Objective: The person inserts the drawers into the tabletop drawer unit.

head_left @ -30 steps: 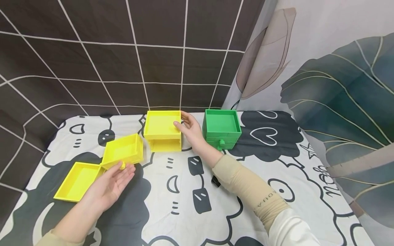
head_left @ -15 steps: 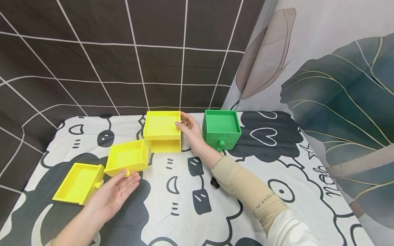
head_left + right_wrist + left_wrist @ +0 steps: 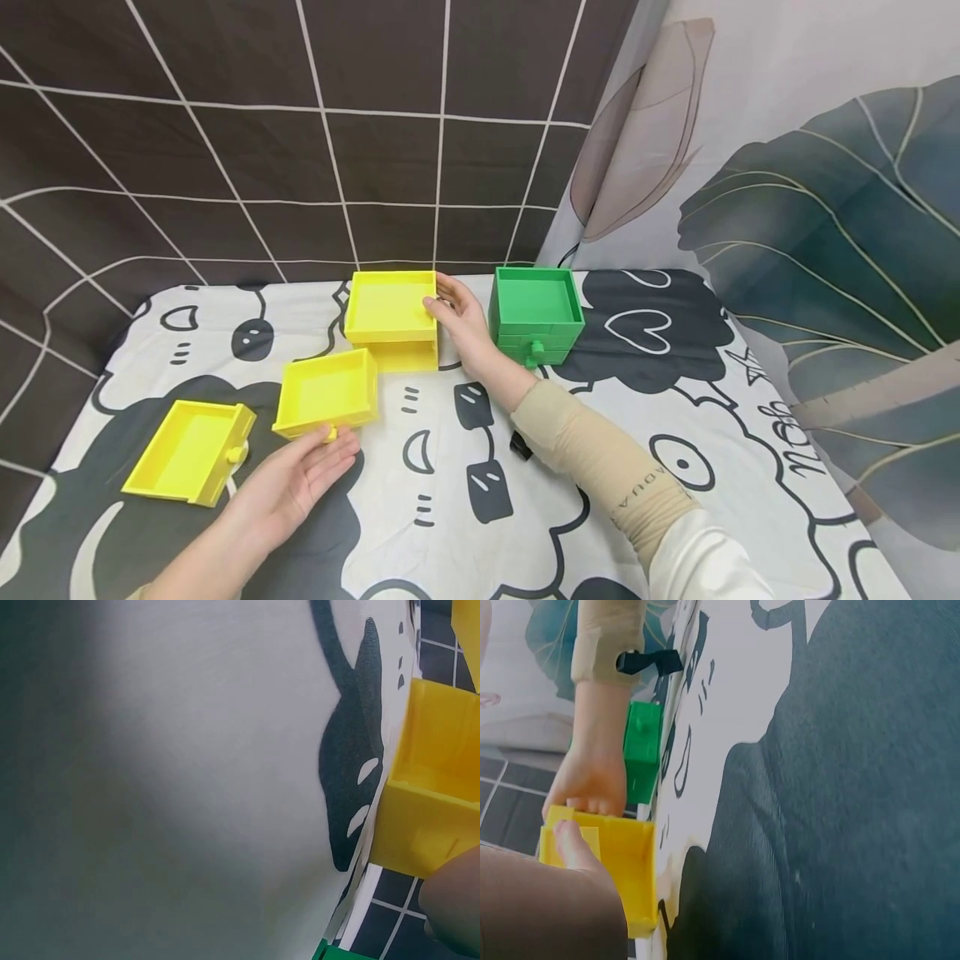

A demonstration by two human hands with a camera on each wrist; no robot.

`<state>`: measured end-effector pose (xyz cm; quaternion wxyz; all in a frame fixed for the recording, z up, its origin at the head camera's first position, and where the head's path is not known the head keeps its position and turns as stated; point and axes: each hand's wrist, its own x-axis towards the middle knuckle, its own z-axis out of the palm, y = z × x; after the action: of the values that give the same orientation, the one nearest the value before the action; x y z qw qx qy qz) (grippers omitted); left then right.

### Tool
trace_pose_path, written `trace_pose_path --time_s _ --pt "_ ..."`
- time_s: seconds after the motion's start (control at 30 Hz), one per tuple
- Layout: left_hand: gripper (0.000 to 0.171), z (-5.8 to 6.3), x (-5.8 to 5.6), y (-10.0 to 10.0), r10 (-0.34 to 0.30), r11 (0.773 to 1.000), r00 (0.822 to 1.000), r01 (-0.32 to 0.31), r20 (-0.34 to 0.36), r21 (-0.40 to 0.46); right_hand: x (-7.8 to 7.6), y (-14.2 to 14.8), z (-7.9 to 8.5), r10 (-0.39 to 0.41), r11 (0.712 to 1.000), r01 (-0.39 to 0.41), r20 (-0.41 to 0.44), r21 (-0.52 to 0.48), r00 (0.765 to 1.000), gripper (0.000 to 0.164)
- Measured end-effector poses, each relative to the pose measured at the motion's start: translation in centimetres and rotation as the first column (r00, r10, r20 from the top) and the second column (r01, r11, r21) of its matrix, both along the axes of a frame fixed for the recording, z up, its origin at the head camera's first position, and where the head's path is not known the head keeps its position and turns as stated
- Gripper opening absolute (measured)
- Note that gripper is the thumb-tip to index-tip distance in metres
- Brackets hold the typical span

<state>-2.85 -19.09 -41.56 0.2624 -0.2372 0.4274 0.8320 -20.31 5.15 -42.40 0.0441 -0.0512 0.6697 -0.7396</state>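
Note:
In the head view my left hand (image 3: pixel 296 483) pinches the small knob of a shallow yellow drawer (image 3: pixel 326 390). The drawer is held off the cloth, slightly tilted, just in front and to the left of a yellow drawer cabinet (image 3: pixel 390 308). The cabinet has a tray-like top and an open slot below, seen also as a hollow yellow box (image 3: pixel 439 742) in the right wrist view. My right hand (image 3: pixel 467 325) grips the cabinet's right side, thumb over the top rim, other fingers partly hidden behind. A second yellow drawer (image 3: pixel 187 450) lies at the left, its knob facing right.
A green drawer cabinet (image 3: pixel 536 312) with a knob stands right of the yellow one. A small black object (image 3: pixel 520 446) is partly under the right sleeve. Black-and-white patterned cloth (image 3: pixel 420 542) covers the table, with a dark gridded curtain (image 3: pixel 390 158) behind.
The left hand has carried the held drawer to the right and toward the front of the yellow cabinet, away from the second drawer. The right hand stays on the cabinet.

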Motion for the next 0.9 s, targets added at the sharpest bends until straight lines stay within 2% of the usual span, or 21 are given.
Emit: trace_pose_path --time_s 0.37,0.6,0.9 --pt "0.016 -0.6 0.0 2.1 -0.061 0.995 0.997 0.058 -0.037 -0.079 0.2 -0.1 0.1 -0.005 1.0 0.005 -0.004 0.008 1.0 0.058" --pt "0.022 -0.7 -0.2 3.3 -0.081 0.993 0.996 0.077 -0.041 -0.095 0.2 -0.1 0.2 -0.003 1.0 0.003 0.002 0.023 1.0 0.058" --pt "0.033 -0.7 -0.7 4.5 -0.104 0.99 0.991 0.096 -0.083 -0.103 0.2 -0.1 0.3 -0.003 1.0 0.003 0.012 0.02 1.0 0.058"
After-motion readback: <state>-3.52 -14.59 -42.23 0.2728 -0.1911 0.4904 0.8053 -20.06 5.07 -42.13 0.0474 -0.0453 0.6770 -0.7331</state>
